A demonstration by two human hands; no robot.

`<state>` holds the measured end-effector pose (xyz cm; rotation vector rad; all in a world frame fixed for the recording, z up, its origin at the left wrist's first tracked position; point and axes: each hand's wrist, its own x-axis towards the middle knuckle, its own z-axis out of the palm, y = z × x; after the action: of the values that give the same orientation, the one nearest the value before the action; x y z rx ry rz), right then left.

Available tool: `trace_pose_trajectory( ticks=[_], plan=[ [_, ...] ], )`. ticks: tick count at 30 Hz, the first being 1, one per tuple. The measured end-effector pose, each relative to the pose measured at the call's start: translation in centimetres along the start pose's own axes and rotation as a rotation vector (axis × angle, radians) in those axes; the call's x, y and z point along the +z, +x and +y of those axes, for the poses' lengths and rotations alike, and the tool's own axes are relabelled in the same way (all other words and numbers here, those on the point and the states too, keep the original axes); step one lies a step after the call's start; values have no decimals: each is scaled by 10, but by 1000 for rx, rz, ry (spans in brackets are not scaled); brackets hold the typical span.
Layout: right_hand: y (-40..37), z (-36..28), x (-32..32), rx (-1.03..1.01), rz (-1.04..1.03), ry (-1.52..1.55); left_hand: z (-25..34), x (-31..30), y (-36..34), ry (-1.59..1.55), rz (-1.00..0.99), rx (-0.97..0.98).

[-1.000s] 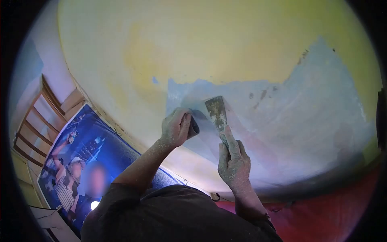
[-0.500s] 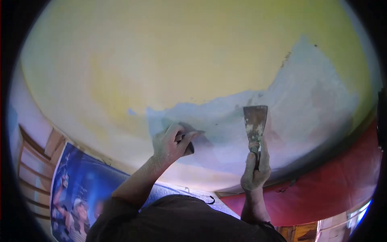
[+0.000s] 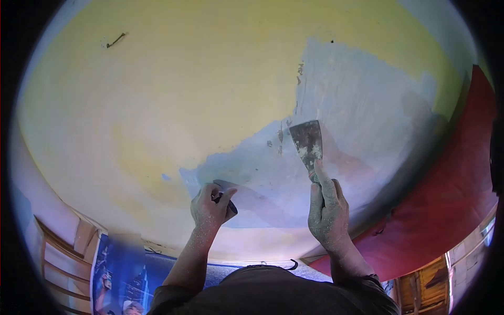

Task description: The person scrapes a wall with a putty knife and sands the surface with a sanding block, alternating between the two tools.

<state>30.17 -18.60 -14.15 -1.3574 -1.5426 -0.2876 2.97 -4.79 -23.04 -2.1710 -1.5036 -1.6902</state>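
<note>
Scraper (image 3: 308,144): now tilted left, forefinger (image 3: 321,176) laid along it. Right hand (image 3: 328,210) clamped on it, long axis running up from the hand toward yellow paint (image 3: 210,94); left hand (image 3: 210,206) grips a smaller blade (image 3: 227,188), lower and farther off.

Two tools logged. First, a putty knife (image 3: 307,143): broad metal blade, rust-dark, flecked with pale filler, widening to a square tip. I read the blade as pointing to 12 o'clock, with the handle buried in the right hand (image 3: 328,212). Second, a small scraper (image 3: 224,185): grey blade, dark handle gripped in the left hand (image 3: 210,207), its tilt unclear to me. It sits at 8 o'clock from the putty knife, well apart.
</note>
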Motion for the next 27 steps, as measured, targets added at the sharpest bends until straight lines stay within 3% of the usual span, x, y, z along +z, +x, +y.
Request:
trace_pose_trajectory(
  ticks=[2, 8, 15, 18, 24, 27],
  plan=[
    [0, -14, 2, 97, -8, 42, -7, -10, -3, -59, 37, -78],
    [25, -44, 14, 56, 100, -54, -9, -42, 14, -91, 64, -157],
    [26, -65, 28, 109, 164, -89, -17, -56, 36, 276, -220, -180],
    [44, -83, 26, 131, 194, -111, -18, -52, 42, 296, -235, -201],
    [22, -88, 38, 222, 160, -114, -34, -54, 39, 102, -191, -120],
    [29, -87, 33, 220, 149, -99, -36, -51, 39, -103, -59, 61]
  ],
)
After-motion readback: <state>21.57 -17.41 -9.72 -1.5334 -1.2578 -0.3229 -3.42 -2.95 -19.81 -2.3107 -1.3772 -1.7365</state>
